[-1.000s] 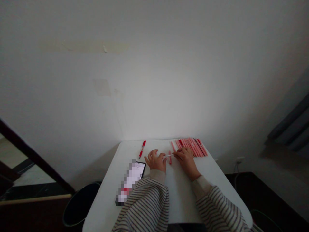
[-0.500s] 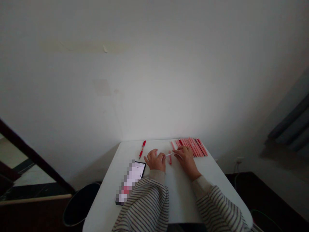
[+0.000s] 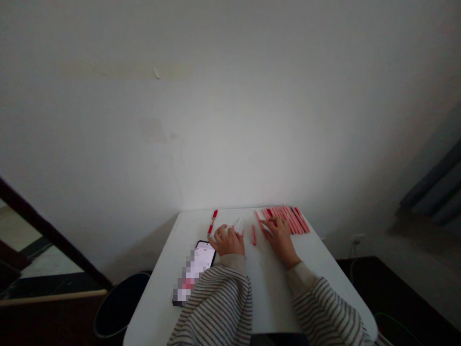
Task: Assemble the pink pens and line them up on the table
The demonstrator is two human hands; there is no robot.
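Note:
My left hand (image 3: 227,242) is closed at the fingertips around a thin white stick (image 3: 238,224) that looks like a pen refill and points up and away from me. Small pink pieces lie by its fingers, partly hidden. To its right a short red-pink pen barrel (image 3: 254,235) rests on the white table (image 3: 268,293). My right hand (image 3: 281,240) has its fingers apart over the near left side of a row of pink pens (image 3: 288,218). Its thumb and index finger are close to the leftmost pink pen (image 3: 257,216); whether they touch it I cannot tell.
A red pen (image 3: 212,222) lies at the far left of the table. Nearer me is a phone (image 3: 201,259), partly covered by my left sleeve. The wall (image 3: 230,144) stands right behind the table, and a dark bin (image 3: 120,305) is on the floor at left.
My right hand has let go of the thin white stick, and its fingers have opened a little. My left hand has moved slightly left and turned the stick from sideways to nearly upright in view.

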